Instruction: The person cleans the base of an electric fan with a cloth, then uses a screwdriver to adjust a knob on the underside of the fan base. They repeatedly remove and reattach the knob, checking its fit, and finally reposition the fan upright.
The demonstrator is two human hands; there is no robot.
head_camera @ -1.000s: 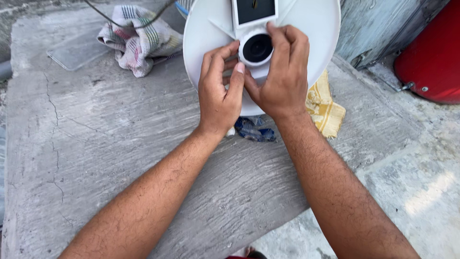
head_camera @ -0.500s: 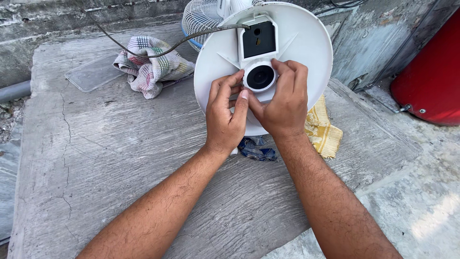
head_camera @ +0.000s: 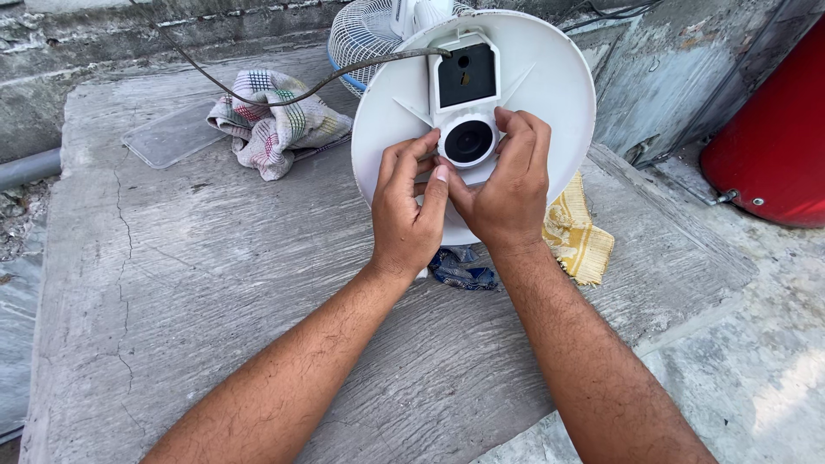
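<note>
Hands meet at the middle of a round white plastic fan base (head_camera: 550,77) that stands tilted on its edge on a grey concrete slab (head_camera: 189,283). The left hand (head_camera: 411,215) curls its fingers against the short white tube (head_camera: 469,140) with a dark round opening at the base's centre, thumb pressed to its left side. The right hand (head_camera: 509,193) wraps the same tube from the right, fingers closed over its rim. Above the tube sits a dark rectangular recess (head_camera: 467,75), and a grey cable (head_camera: 284,94) runs from it across the slab. Behind the base lies a white wire fan grille (head_camera: 361,39). A checked cloth (head_camera: 271,125) rests near a clear plastic lid (head_camera: 172,136). A yellow fringed rag (head_camera: 577,236) and a blue scrap (head_camera: 460,268) lie just under the base. A red cylinder (head_camera: 769,146) stands well apart, at right.
</note>
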